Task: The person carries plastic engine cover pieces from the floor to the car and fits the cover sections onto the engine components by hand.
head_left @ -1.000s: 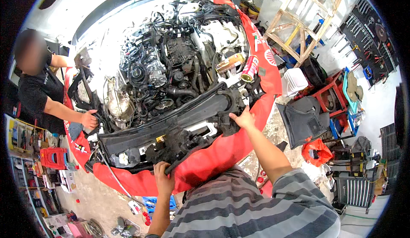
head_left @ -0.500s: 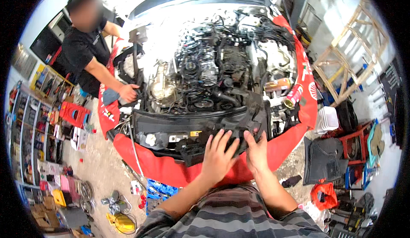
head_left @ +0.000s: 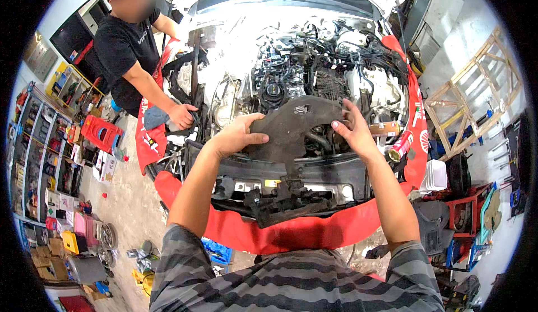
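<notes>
I hold a large dark flat panel raised over the front of the open engine bay. My left hand grips its left end, thumb along the near side. My right hand is at its right end, fingers curled at the edge. Below, a black plastic front strip crosses the bay, with dark parts lying on it. The engine shows behind the panel, partly hidden by it. An orange-brown container and a red can lie to the right of my right hand.
Red fender covers drape the car's front and sides. A co-worker in black stands at the left, a hand on the bay's edge. Cluttered shelves line the left; a wooden frame and red stand are at the right.
Both my hands have moved up from the front edge over the engine bay, the dark panel now lifted between them. The view has shifted, showing the co-worker farther right and higher.
</notes>
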Demonstrator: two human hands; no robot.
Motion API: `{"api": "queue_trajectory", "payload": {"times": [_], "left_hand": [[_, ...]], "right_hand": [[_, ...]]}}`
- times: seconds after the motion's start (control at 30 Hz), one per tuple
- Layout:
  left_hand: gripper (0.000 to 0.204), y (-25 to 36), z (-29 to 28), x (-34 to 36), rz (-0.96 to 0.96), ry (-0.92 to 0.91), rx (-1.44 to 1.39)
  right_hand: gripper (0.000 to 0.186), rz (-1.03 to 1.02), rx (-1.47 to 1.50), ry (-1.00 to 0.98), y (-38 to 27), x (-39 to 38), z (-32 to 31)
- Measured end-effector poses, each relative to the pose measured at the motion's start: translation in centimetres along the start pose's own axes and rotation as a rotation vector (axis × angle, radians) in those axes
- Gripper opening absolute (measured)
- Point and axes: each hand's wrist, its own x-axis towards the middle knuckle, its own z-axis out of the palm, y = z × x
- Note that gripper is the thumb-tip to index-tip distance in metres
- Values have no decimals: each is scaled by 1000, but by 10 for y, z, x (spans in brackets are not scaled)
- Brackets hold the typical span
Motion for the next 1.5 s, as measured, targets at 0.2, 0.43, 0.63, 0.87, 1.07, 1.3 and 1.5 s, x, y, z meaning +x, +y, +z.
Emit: {"api": "queue_trajectory", "payload": {"times": [0.2,0.43,0.63,0.87,1.07,1.3,1.5], "left_hand": [[47,-9,-39,60,63,-13,248],[48,-91,-93,149,6,203,623],[44,-144,-125,194,11,142,558],[45,-151,-127,192,-68,243,667],[39,-144,-131,197,69,305,711],[43,-152,-149,191,37,328,763],[39,-149,-149,189,23,323,658]], "right_hand": [[50,106,60,-89,28,51,1],[49,142,-246,-163,110,147,28],[50,111,-471,-200,171,201,51],[46,-22,-684,-236,180,197,72],[44,66,-686,-227,155,204,76],[43,-70,-664,-216,151,208,85],[46,29,-597,-195,135,212,84]]}}
